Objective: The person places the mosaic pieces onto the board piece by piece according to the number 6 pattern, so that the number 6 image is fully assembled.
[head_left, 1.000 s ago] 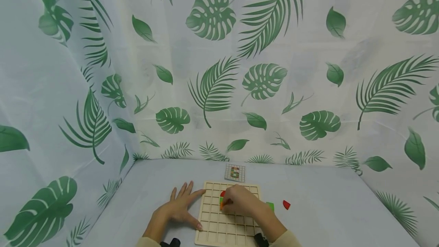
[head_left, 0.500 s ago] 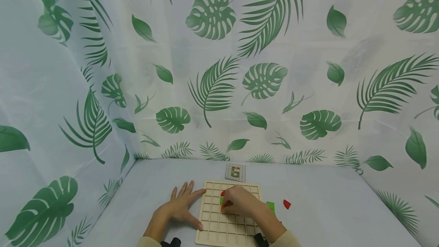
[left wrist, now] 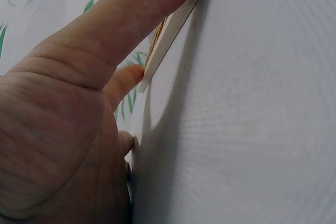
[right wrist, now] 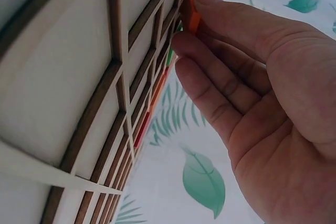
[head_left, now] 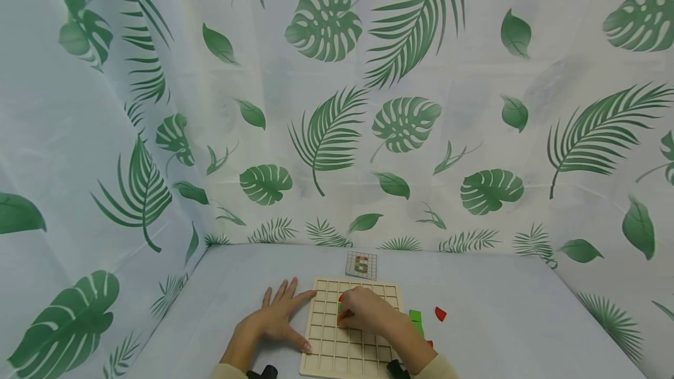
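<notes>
A wooden grid board [head_left: 326, 361] lies on the table, its square cells divided by raised strips. My left hand [head_left: 274, 317] is at its left side, fingers spread, with the thumb and index fingertip against the edge. My right hand [head_left: 371, 312] is over the middle of the board. Between its thumb and fingers it pinches an orange tile [right wrist: 195, 17], which stands on edge close over the cells in the right wrist view. Red, orange and green tiles sit in cells beyond that hand, a green tile [right wrist: 170, 57] among them. The hand hides part of that row in the head view.
A pattern card [head_left: 361, 265] with a small coloured grid lies behind the board. Right of the board are green tiles [head_left: 415, 316] and a red quarter-round tile [head_left: 440, 313]. Another red piece [head_left: 430, 343] shows beside the right forearm. Leaf-printed cloth [head_left: 337, 133] hangs behind.
My right hand stays over the same cells with the orange tile and has shifted slightly. Its forearm has moved a little left, uncovering more of the green and red pieces. The left hand is still.
</notes>
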`<state>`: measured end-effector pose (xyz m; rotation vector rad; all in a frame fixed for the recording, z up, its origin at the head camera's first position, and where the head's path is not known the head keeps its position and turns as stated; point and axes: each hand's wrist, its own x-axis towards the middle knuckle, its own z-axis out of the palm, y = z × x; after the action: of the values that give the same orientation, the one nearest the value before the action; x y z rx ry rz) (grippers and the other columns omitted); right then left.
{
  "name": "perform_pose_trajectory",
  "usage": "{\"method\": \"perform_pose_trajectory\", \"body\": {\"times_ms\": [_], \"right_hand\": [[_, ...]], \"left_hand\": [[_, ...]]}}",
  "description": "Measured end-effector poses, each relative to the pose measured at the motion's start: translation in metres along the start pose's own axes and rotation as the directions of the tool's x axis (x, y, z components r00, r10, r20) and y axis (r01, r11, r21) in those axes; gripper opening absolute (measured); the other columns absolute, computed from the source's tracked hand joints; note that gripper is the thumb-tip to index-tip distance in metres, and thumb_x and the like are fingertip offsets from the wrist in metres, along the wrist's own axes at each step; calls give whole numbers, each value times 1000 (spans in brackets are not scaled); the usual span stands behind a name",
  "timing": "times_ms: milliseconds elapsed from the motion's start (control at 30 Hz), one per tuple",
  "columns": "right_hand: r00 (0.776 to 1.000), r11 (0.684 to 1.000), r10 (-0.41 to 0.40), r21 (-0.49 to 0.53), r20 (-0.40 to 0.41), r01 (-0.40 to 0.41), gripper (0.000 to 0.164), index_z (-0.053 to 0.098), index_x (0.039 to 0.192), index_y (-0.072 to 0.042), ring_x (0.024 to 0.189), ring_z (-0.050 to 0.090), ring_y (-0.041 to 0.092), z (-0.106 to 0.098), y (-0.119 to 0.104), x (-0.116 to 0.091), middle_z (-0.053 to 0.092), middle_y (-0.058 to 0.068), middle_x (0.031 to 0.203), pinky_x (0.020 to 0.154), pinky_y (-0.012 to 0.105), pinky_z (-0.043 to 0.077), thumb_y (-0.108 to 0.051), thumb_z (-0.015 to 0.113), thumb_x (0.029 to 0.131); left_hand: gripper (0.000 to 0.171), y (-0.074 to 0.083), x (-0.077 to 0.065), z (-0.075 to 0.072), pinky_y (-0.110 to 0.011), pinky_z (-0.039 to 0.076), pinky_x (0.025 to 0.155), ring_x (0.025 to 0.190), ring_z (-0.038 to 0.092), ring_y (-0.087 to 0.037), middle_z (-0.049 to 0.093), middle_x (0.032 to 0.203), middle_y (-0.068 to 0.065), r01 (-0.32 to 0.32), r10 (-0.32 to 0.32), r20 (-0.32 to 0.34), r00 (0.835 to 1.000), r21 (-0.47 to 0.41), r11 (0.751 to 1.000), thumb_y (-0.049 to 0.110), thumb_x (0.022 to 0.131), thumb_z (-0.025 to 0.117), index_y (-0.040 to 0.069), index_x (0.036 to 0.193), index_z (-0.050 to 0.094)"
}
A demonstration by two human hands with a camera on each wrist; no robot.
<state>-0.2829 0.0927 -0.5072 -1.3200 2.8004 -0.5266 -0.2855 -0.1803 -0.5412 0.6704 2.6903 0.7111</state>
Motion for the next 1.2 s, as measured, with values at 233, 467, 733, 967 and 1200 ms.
{"method": "perform_pose_trajectory", "body": {"times_ms": [233,467,733,967,1200], "right_hand": [[1000,1000,2,-8,-4,-2,4,84,86,-17,72,58,-8,1,-2,-1,73,-14,79,66,10,49,-15,86,84],[1000,1000,3,-3,-4,-3,5,84,85,-17,73,59,-8,1,-3,-1,73,-13,79,67,9,49,-13,86,84],[1000,1000,-10,8,-2,11,6,84,84,-18,74,60,-7,1,-1,-2,74,-11,81,67,10,49,-12,85,85],[1000,999,-8,52,-23,10,6,84,91,-16,78,62,-3,-3,2,-7,75,-9,90,70,14,52,-11,82,89],[996,993,76,90,-46,-72,24,78,116,-9,87,71,7,-12,6,-14,77,3,110,75,20,58,-14,80,92]], "left_hand": [[121,0,0,0,-79,-4,120,160,1,-51,6,173,-27,-1,1,0,1000,3,1000,67,62,91,31,163,34],[121,0,0,0,-79,-3,120,160,1,-51,6,173,-27,-5,5,-1,1000,3,1000,67,62,91,31,163,34],[121,-1,0,0,-79,-4,120,160,0,-50,6,173,-26,-3,3,-3,1000,-9,1000,67,62,92,32,163,34],[121,-1,0,1,-79,-4,120,160,0,-50,7,173,-26,1,-1,-5,1000,-4,1000,67,61,92,32,163,35],[121,0,1,0,-78,-5,120,160,1,-50,8,173,-25,14,-14,-5,1000,-4,1000,67,60,92,34,162,36]]}}
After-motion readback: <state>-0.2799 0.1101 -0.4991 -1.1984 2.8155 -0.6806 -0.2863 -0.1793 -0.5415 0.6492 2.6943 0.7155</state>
